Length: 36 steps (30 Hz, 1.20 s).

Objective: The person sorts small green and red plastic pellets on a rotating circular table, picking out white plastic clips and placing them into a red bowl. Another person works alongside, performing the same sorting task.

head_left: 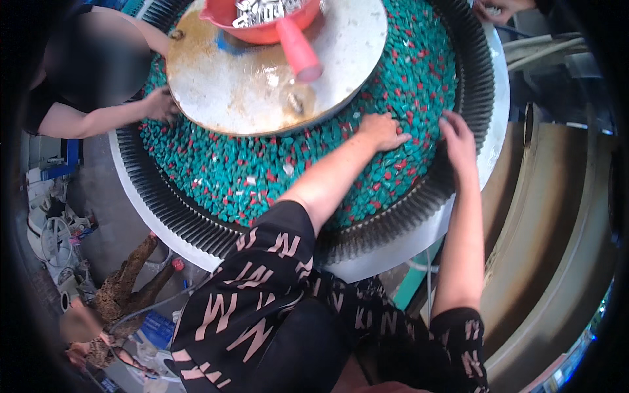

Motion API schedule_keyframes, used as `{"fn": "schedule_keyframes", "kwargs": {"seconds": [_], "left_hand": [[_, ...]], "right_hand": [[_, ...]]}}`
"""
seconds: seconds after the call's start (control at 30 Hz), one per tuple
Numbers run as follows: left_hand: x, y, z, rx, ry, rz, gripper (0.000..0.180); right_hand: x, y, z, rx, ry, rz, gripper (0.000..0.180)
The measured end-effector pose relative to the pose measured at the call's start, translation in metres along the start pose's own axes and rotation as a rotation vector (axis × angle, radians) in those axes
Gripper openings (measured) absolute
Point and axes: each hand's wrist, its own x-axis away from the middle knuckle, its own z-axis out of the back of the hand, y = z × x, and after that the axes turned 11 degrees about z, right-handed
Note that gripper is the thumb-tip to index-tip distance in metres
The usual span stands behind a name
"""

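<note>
A large round tub with a ribbed dark wall is filled with small green and red tumbling chips. My left hand reaches into the chips, palm down, thumb stretched apart from the fingers; its fingertips are hidden among them. Close to the right wall, my right hand hovers over the chips with fingers loosely bent and apart, nothing visible in them. A few pale pieces, such as one light piece, lie among the chips. On the round metal cover in the middle rests a red plastic ladle holding several silvery metal parts.
Across the tub at left, a co-worker's hand touches the chips beside the cover. Another person's hand is at the far right rim. Large curved metal panels stand at right. Another person sits at lower left.
</note>
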Motion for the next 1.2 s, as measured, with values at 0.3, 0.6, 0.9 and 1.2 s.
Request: {"fn": "schedule_keyframes", "kwargs": {"seconds": [0.3,0.6,0.9,1.2], "left_hand": [[0.176,-0.126,0.015,-0.376,-0.665,0.014,0.041],[0.21,-0.167,0.098,0.11,-0.519,-0.016,0.033],[0.004,-0.021,-0.021,0.145,-0.08,-0.115,0.057],[0.131,-0.098,0.012,-0.149,-0.503,-0.084,0.048]], "right_hand": [[-0.092,0.034,-0.042,0.627,-0.413,-0.268,0.072],[-0.018,0.015,-0.166,0.58,-1.026,-0.188,0.081],[0.154,-0.056,-0.222,-0.141,-1.229,0.098,0.057],[-0.024,-0.032,-0.052,0.444,-0.554,0.13,0.031]]}}
